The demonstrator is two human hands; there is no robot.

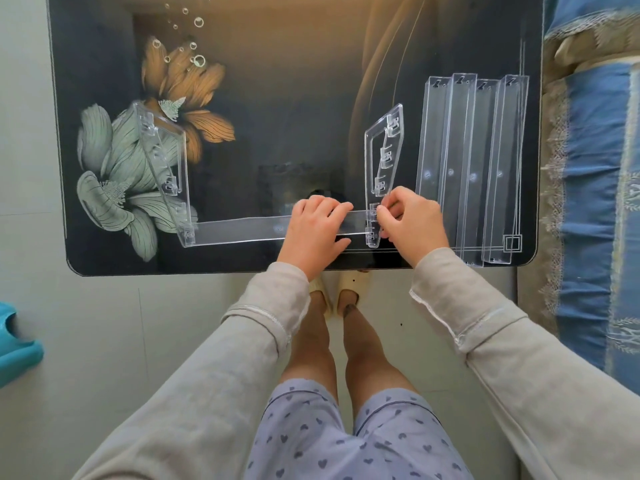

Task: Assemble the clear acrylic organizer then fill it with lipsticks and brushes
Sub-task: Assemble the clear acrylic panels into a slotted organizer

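Note:
A clear acrylic shelf strip (239, 230) lies across the near part of the table, its left end set in the slots of the upright left side panel (162, 168). My left hand (315, 230) grips the strip's right portion. Its right end meets the upright right side panel (382, 157) at the lowest slots, where my right hand (412, 223) pinches the panel's near edge. Several more clear shelf strips (474, 168) lie side by side at the right of the table. No lipsticks or brushes are in view.
The table (294, 98) is glossy black glass with a printed flower pattern; its near edge runs just below my hands. A blue and beige fabric (595, 168) lies against its right side. A teal plastic object (14, 344) sits on the floor at the left.

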